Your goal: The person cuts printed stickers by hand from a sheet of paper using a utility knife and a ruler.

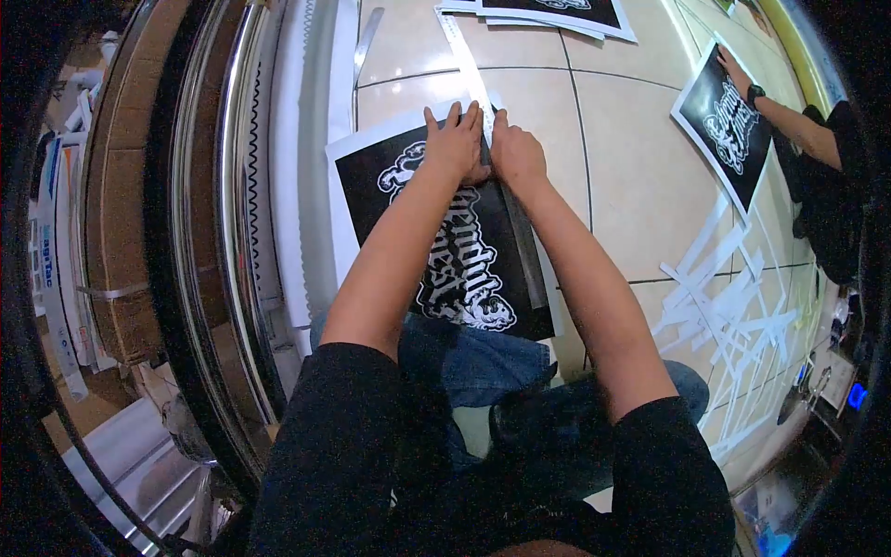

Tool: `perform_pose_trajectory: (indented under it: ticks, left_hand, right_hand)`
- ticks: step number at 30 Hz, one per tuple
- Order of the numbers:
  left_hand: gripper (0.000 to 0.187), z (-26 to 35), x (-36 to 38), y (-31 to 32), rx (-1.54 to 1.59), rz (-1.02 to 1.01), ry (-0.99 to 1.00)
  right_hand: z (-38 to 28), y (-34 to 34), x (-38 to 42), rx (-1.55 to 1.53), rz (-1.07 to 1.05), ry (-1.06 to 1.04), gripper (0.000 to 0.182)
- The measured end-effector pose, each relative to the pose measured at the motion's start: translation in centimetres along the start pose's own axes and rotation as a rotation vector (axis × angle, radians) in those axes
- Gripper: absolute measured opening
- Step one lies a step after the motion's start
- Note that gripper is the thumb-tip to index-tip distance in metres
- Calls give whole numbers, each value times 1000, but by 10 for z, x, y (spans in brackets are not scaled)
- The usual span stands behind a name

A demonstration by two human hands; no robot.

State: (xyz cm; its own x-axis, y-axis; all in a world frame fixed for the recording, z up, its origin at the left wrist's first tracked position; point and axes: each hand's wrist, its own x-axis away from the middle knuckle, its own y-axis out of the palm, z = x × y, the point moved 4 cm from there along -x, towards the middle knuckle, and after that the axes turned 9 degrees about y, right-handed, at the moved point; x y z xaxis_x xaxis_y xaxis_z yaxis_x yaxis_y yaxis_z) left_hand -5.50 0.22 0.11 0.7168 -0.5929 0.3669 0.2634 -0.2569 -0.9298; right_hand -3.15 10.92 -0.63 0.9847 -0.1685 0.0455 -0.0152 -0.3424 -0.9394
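A black poster with white ornate lettering and a white border lies on the tiled floor before me. Along its right side runs a grey metal straightedge. My left hand lies on the poster's upper part with fingers spread, pressing beside the straightedge. My right hand is closed just right of it, at the same edge. A small dark tip shows at its fingers, but what it grips is too hidden to name. A narrow white strip extends from between my hands toward the far side.
More black posters are stacked at the far side. At right, a co-worker's hand rests on another poster. Loose white paper strips are heaped below it. Long boxes and metal rails line the left.
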Motion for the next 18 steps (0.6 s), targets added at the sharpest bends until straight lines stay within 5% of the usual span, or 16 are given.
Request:
perform_pose_trajectory:
  ticks: [18]
  left_hand:
    - [122, 4, -1, -2, -60, -107, -29]
  right_hand:
    - [42, -17, 157, 71, -90, 14, 48]
